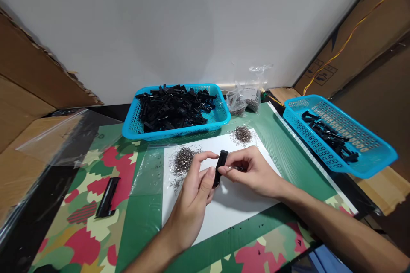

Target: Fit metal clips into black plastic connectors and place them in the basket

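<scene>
A narrow black plastic part (220, 166) stands tilted between my hands, over the white sheet (237, 204). My left hand (197, 192) grips it from the left, thumb and fingers closed round its lower half. With fingers pinched at the part's right side, my right hand (248, 168) also has small shiny metal pieces (236, 168) showing between its fingers; their exact kind is too small to tell. Beyond my left hand lies a pile of small bent metal wire pieces (185, 160). A smaller pile of similar pieces (242, 135) is farther back on the sheet.
A blue basket (176, 136) heaped with black parts stands at the back. Another blue basket (378, 149) at right holds fewer. Clear bags (251, 100) of metal pieces lean near the wall. One black part (108, 197) rests on the patterned mat at left.
</scene>
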A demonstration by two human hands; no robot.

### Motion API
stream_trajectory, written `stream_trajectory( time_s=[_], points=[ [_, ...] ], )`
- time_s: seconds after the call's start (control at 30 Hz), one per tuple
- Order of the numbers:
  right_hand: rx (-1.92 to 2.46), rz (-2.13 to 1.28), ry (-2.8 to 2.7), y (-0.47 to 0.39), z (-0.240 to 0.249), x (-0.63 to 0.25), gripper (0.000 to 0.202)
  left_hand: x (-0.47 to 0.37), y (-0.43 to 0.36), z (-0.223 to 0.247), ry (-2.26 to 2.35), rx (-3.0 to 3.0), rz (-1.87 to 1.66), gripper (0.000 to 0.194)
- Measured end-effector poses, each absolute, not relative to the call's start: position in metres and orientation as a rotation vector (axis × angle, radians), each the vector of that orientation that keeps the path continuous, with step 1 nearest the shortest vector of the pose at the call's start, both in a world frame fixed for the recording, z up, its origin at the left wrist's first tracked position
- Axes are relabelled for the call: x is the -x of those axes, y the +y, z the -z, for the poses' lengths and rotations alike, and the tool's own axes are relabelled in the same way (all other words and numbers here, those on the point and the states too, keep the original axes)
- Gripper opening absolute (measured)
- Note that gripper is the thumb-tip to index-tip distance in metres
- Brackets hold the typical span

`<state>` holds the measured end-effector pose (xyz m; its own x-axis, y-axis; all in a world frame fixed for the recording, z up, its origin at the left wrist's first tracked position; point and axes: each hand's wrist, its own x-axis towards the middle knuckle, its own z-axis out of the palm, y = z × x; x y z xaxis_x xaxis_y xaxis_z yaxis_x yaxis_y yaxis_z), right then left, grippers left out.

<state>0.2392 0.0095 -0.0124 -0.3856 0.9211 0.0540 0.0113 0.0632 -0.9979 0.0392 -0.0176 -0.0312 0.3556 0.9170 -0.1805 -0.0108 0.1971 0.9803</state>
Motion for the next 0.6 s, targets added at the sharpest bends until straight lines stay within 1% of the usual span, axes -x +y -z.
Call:
stream_trajectory(
  time_s=[0.13, 0.27, 0.4, 0.5, 0.6],
  points=[
    [1.000, -1.342, -1.553, 0.011, 0.011, -0.241, 0.025, -0.035, -0.015, 0.030, 1.126, -1.407, -0.938, 0.034],
    [1.095, -1.256, -1.496, 0.016, 0.011, -0.245, 0.027, -0.033, -0.007, 0.026, 1.173, -1.858, -1.071, 0.021],
    [1.142, -1.285, -1.417, 0.019, 0.013, -0.243, 0.027, -0.034, -0.003, 0.024, 1.087, -2.175, -1.219, 0.026],
    [1.147, -1.305, -1.417, 0.019, 0.015, -0.239, 0.026, -0.032, -0.004, 0.024, 1.044, -2.286, -1.277, 0.020],
    [1.169, -1.276, -1.406, 0.017, 0.017, -0.236, 0.022, -0.031, -0.004, 0.024, 1.081, -2.337, -1.244, 0.018]
  ],
)
